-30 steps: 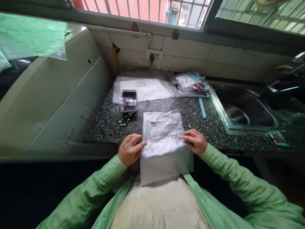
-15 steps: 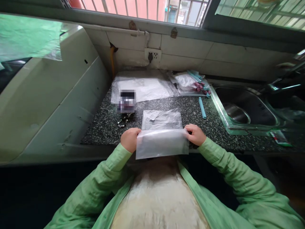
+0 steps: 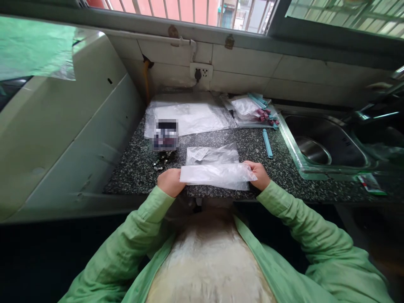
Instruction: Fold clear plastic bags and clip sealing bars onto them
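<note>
The left hand point(image 3: 170, 182) and the right hand point(image 3: 259, 174) are both closed in a pinch on opposite ends of a translucent plastic bag point(image 3: 217, 174), holding its folded near portion just above the front edge of the speckled granite countertop point(image 3: 139, 168). The far part of the bag lies flat on the countertop. A blue sealing strip point(image 3: 267, 143) lies near the steel sink point(image 3: 318, 145), and a stack of plastic bags point(image 3: 189, 118) lies against the back wall.

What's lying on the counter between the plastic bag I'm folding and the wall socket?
In the head view, beyond the plastic bag toward the wall socket comes bare speckled counter, then a flat stack of clear bags.
</note>
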### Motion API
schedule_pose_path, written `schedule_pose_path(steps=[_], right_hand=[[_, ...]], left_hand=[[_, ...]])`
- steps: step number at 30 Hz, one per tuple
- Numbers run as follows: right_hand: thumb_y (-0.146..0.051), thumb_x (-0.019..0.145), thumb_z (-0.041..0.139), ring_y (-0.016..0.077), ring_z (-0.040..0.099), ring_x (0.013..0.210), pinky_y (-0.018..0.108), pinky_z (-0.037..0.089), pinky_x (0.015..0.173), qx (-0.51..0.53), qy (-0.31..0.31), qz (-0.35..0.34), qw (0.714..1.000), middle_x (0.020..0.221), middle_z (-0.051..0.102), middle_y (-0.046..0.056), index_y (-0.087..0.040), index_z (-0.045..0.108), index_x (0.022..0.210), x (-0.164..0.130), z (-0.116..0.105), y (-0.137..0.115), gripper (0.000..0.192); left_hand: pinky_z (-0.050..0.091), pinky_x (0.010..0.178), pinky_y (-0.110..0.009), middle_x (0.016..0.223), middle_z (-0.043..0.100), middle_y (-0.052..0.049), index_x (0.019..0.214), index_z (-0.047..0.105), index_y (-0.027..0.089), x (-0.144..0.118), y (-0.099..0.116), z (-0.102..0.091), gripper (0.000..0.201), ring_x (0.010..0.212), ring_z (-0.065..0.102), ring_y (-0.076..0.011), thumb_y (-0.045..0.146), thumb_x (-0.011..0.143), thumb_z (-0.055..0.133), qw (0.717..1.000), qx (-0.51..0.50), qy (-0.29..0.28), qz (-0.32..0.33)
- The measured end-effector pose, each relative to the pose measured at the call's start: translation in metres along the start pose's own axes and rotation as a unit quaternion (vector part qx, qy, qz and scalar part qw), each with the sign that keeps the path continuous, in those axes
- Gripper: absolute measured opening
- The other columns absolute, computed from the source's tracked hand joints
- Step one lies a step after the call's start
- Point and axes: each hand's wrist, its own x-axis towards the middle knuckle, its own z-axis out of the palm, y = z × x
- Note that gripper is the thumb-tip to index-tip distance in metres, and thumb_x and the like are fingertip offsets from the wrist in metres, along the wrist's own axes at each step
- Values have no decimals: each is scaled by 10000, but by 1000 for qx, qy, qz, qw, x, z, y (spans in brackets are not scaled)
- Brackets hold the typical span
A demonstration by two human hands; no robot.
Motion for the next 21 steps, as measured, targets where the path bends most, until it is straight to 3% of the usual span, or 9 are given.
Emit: schedule_pose_path(steps=[3, 6, 11, 15, 21], right_hand=[[-304, 585, 585, 126, 488, 515, 251, 404, 522, 26, -19, 68, 997, 492, 540, -6, -133, 600, 517, 6, 2, 1, 184], [-297, 557, 604, 140, 515, 540, 257, 420, 535, 63, -24, 118, 991, 521, 575, 3, -119, 625, 587, 11, 2, -1, 182], [-294, 532, 664, 93, 476, 534, 215, 397, 516, 69, 64, 78, 992, 630, 568, -30, -158, 585, 919, 15, 4, -6, 418], [-398, 624, 593, 91, 443, 527, 220, 368, 519, 32, 102, 56, 993, 585, 535, -18, -154, 588, 698, 22, 7, -4, 255], [-405, 701, 489, 101, 435, 504, 234, 329, 520, -95, 91, 99, 986, 495, 508, -14, -152, 550, 536, 40, 8, 1, 308]], left_hand=[[429, 650, -294, 917, 679, -123, 841, 682, 168, 5, 5, -2, 419, 898, 616, -275, 330, 787, 299, 998, 33, 9, -55], [426, 640, -298, 874, 682, -119, 768, 690, 180, 10, 8, -3, 545, 871, 618, -273, 453, 812, 220, 998, 20, 8, -66], [421, 640, -311, 854, 682, -129, 731, 694, 176, 14, 9, -6, 620, 845, 619, -280, 530, 804, 190, 997, 2, -8, -77], [422, 652, -320, 855, 683, -131, 753, 696, 180, 17, 8, -6, 610, 859, 615, -289, 551, 790, 214, 996, -7, -8, -83], [405, 612, -304, 813, 684, -116, 708, 685, 186, 16, 8, -7, 615, 823, 618, -278, 577, 784, 216, 997, -13, -3, -74]])
